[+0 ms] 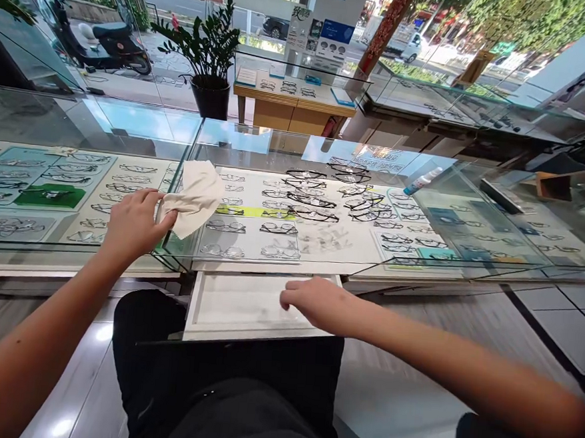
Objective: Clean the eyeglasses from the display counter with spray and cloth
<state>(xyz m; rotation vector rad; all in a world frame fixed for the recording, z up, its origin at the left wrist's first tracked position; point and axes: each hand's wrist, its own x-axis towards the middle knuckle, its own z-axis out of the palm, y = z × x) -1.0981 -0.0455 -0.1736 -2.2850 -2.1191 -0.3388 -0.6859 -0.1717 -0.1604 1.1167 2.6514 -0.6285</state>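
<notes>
My left hand [136, 225] pinches a crumpled cream cleaning cloth [196, 197] between thumb and fingers, over the glass display counter [167, 253]. Below the counter top, a shallow white drawer [231, 305] is pulled out towards my lap. My right hand [316, 304] is over the drawer's right side, palm down. Its fingers are loosely bent and slightly apart, with no object visible in them; the palm is hidden. Several dark eyeglasses [314, 200] lie in a loose group on the glass top, beyond my right hand.
Rows of eyeglasses [279, 229] show under the glass, with more on a blue tray [13, 166] at left. A spray bottle [422, 181] lies on the counter at right. Behind stand a potted plant [210, 73] and another display case [293, 99]. My legs are close beneath the drawer.
</notes>
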